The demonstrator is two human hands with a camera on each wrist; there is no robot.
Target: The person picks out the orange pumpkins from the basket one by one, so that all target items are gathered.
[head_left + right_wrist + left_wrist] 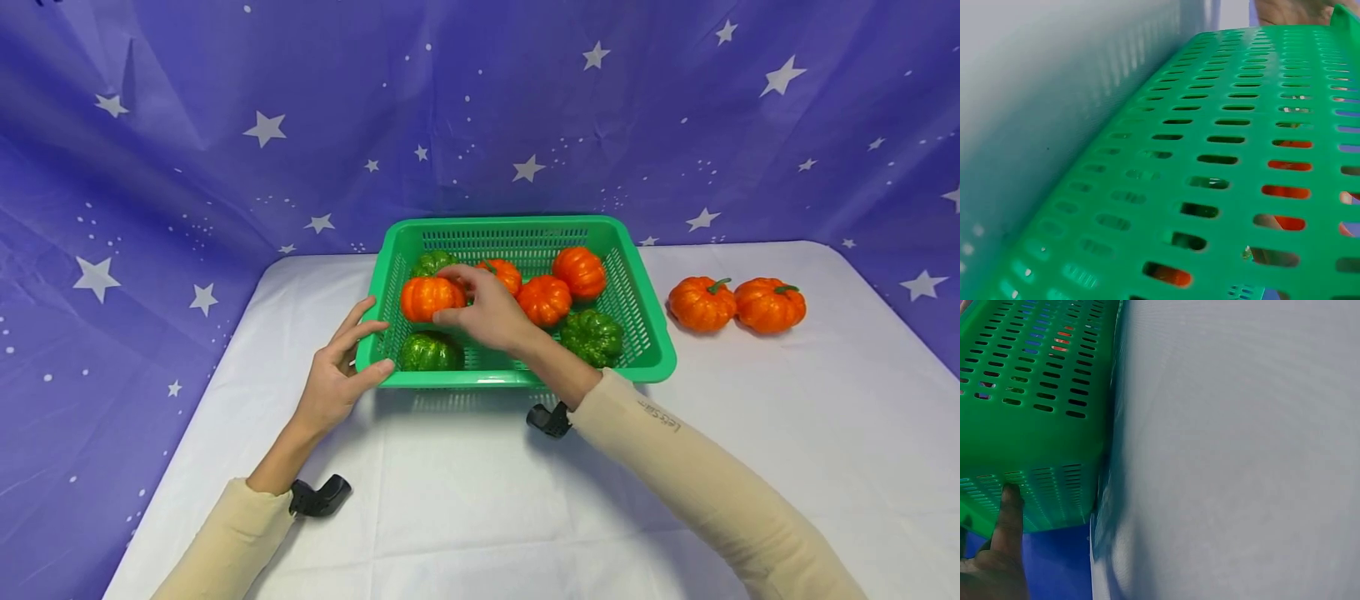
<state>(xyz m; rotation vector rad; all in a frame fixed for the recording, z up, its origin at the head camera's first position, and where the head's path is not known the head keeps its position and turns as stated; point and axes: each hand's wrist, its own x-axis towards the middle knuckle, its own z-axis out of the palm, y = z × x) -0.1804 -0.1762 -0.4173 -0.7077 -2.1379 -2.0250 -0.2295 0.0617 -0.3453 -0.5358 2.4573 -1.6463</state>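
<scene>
A green plastic basket [480, 379] stands on the white-covered table with orange and green pumpkins inside. My right hand [491, 312] reaches into it and grips an orange pumpkin [427, 298] on the left side, thumb and fingers around its right side. My left hand [337, 375] holds the basket's left front corner, thumb and a finger over the rim. In the left wrist view, a finger [1009, 519] presses the outer wall. Around the gripped pumpkin lie a green pumpkin [431, 352] in front and another green pumpkin [433, 262] behind, partly hidden.
Further right in the basket are an orange pumpkin [544, 301], another orange pumpkin [580, 272] and a green pumpkin [592, 337]. Two orange pumpkins [702, 304] sit side by side on the table [465, 500] right of the basket. A purple starry cloth [480, 108] hangs behind.
</scene>
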